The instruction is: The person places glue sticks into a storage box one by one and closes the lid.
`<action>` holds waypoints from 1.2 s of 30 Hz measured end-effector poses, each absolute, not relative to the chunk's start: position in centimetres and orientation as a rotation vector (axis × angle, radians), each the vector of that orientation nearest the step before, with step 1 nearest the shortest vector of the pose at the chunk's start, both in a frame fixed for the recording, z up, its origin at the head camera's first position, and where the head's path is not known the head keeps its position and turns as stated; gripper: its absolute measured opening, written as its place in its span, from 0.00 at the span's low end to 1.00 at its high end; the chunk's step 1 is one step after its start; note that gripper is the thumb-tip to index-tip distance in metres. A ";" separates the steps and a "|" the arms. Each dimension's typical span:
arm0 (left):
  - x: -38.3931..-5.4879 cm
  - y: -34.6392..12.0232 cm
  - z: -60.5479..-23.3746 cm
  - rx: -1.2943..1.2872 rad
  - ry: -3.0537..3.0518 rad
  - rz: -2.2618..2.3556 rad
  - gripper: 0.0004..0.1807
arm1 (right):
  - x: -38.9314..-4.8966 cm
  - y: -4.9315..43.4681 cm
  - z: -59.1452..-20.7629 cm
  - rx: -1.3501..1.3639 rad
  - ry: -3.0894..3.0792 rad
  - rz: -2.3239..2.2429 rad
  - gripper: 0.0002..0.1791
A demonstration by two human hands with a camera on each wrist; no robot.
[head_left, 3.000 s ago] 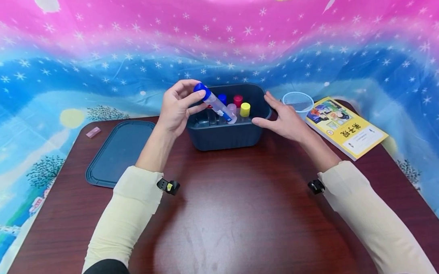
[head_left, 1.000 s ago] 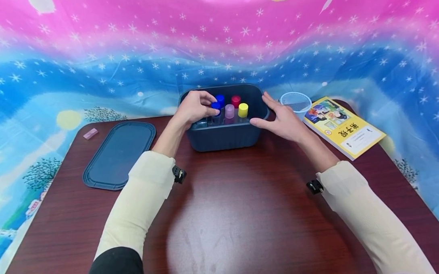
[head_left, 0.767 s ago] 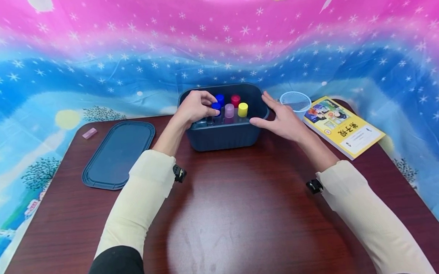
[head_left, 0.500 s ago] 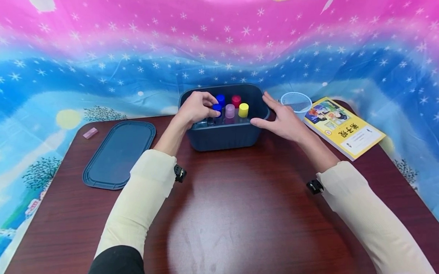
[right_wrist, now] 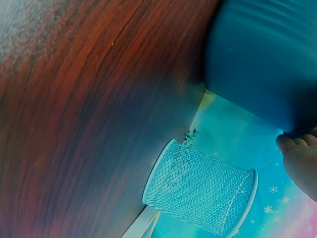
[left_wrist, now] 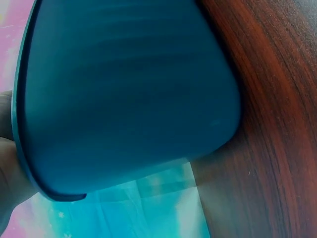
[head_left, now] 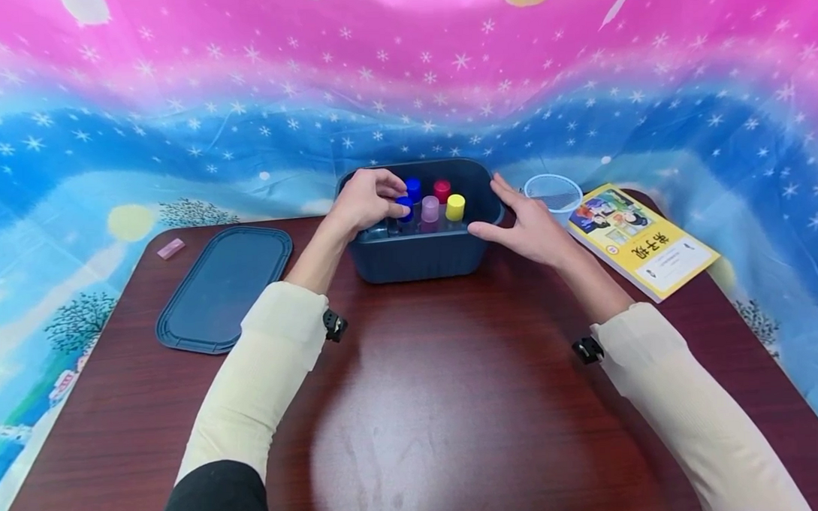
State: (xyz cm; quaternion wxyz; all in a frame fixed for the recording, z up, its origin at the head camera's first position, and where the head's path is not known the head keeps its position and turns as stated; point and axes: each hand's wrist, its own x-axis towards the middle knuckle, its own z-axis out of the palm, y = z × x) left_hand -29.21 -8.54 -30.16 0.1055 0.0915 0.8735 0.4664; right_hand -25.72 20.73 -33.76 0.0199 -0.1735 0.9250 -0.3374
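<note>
A dark blue plastic bin stands at the back of the table. Several clear tubes are upright inside it, showing a red cap, a yellow cap, a pale pink cap and a blue cap. My left hand reaches over the near left rim and pinches another blue-capped tube by its cap; the tube's lower part is hidden in the bin. With fingers fairly straight, my right hand rests at the bin's right end, thumb on the front rim. The left wrist view mostly holds the bin's outer wall.
A matching blue lid lies flat to the left, with a small pink block beyond it. On the right are a light blue mesh cup and a yellow book. A patterned cloth hangs behind the table.
Three seconds ago my left hand held the blue-capped tube tilted above the bin; it has since lowered it in among the others. My right hand has stayed at the rim.
</note>
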 end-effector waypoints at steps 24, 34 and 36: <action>-27.2 -13.8 -28.9 0.285 2.484 1.727 0.17 | -25.5 21.0 -34.0 -0.510 2.871 -1.047 0.56; -26.4 -17.8 -28.9 0.139 2.479 1.857 0.18 | -25.7 20.8 -33.8 -0.511 2.858 -1.049 0.55; -26.3 -18.5 -29.0 0.111 2.488 1.876 0.18 | -25.7 20.8 -33.8 -0.506 2.857 -1.050 0.55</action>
